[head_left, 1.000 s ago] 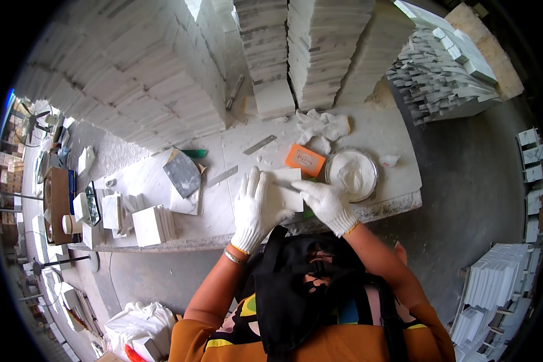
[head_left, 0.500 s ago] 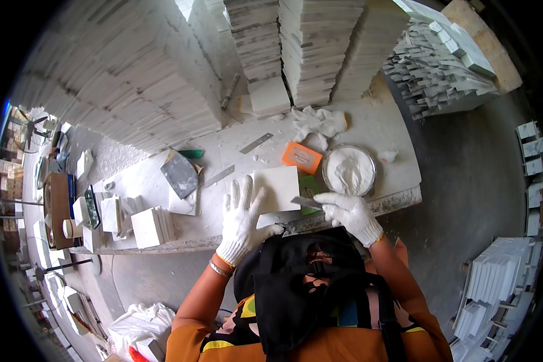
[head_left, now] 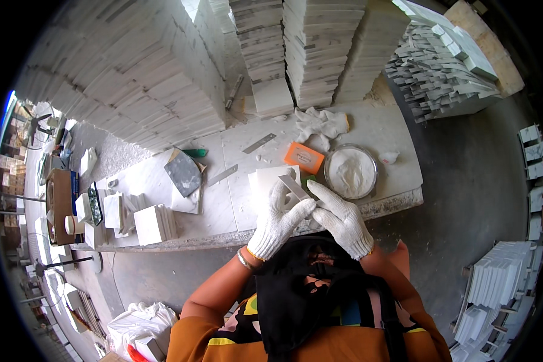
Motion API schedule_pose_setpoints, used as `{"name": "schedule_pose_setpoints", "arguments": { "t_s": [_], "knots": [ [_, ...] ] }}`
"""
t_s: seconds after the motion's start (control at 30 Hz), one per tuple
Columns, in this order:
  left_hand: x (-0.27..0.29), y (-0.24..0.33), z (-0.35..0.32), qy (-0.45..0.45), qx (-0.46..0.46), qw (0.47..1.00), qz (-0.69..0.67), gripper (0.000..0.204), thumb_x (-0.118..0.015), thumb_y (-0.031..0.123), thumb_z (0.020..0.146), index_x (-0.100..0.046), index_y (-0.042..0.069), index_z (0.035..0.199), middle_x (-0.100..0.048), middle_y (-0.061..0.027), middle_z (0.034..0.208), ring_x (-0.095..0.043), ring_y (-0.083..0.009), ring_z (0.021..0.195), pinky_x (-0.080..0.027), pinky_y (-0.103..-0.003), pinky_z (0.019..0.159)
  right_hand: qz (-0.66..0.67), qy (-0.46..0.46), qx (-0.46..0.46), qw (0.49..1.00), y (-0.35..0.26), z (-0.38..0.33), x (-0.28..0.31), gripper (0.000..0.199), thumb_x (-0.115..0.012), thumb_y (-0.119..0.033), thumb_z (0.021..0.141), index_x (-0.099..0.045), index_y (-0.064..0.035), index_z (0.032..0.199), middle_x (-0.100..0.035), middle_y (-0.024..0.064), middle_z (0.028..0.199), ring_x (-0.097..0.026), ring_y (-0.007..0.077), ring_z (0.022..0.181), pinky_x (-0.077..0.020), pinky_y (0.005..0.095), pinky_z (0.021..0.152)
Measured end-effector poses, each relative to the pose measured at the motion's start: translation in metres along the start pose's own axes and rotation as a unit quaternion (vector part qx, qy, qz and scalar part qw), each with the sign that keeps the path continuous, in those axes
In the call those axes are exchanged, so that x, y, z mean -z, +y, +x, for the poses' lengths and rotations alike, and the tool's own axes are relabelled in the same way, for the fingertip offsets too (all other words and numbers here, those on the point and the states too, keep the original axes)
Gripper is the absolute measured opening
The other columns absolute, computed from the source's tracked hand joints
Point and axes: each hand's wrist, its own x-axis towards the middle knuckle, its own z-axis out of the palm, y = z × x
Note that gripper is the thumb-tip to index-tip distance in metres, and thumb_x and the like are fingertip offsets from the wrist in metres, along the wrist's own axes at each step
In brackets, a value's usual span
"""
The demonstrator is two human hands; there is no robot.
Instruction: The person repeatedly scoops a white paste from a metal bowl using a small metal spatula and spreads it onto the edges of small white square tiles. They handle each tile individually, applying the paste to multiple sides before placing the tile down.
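Observation:
A small flat grey metal scraper blade is held at a tilt between my two hands, in white knit gloves. My right hand closes its fingertips on the blade's lower right end. My left hand is against the blade too, its fingers behind and its thumb reaching toward the right hand's fingertips. Just beyond the left hand lies a square white tile on the bench, partly covered by that hand. A green object shows only a sliver beside the right fingers.
On the bench are an orange box, a round bowl of white powder, a spare glove, two metal strips, a grey slab and small tiles. Tall tile stacks rise at the back.
My left hand has lifted off the tile and moved right to meet the blade. My right hand has shifted slightly left, and the blade now points up and left between both hands.

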Motion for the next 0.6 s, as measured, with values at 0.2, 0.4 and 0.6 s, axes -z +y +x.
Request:
{"name": "schedule_pose_setpoints", "arguments": {
  "t_s": [0.2, 0.4, 0.6],
  "knots": [
    [0.013, -0.010, 0.006, 0.101, -0.049, 0.993, 0.036, 0.060, -0.062, 0.019, 0.102, -0.038, -0.003, 0.153, -0.048, -0.0198, 0.150, -0.056, -0.0258, 0.130, -0.045, -0.037, 0.109, 0.077, 0.006, -0.107, 0.991, -0.001, -0.023, 0.005, 0.050, -0.058, -0.005, 0.099, -0.049, 0.0020, 0.148, -0.075, 0.0144, 0.101, -0.071, 0.0160, 0.083, -0.0568, 0.0300, 0.080],
    [0.014, 0.004, -0.005, -0.053, 0.024, 0.996, -0.069, 0.041, -0.063, 0.020, 0.102, -0.056, -0.004, 0.136, -0.064, -0.0116, 0.125, -0.062, -0.0191, 0.116, -0.050, -0.034, 0.102, 0.091, 0.050, -0.101, 0.990, 0.001, -0.028, 0.003, 0.052, -0.059, -0.004, 0.098, -0.049, 0.0002, 0.149, -0.075, 0.0112, 0.093, -0.067, 0.0130, 0.073, -0.0558, 0.0284, 0.072],
    [-0.001, 0.028, -0.013, -0.164, 0.129, 0.973, -0.099, 0.031, -0.064, 0.025, 0.103, -0.068, 0.000, 0.121, -0.067, -0.0019, 0.104, -0.059, -0.0078, 0.091, -0.050, -0.026, 0.083, 0.052, 0.069, -0.070, 0.994, 0.012, -0.032, -0.005, 0.053, -0.064, -0.004, 0.097, -0.050, -0.0022, 0.149, -0.074, 0.0149, 0.102, -0.069, 0.0133, 0.080, -0.0561, 0.0296, 0.072]
  ]
}}
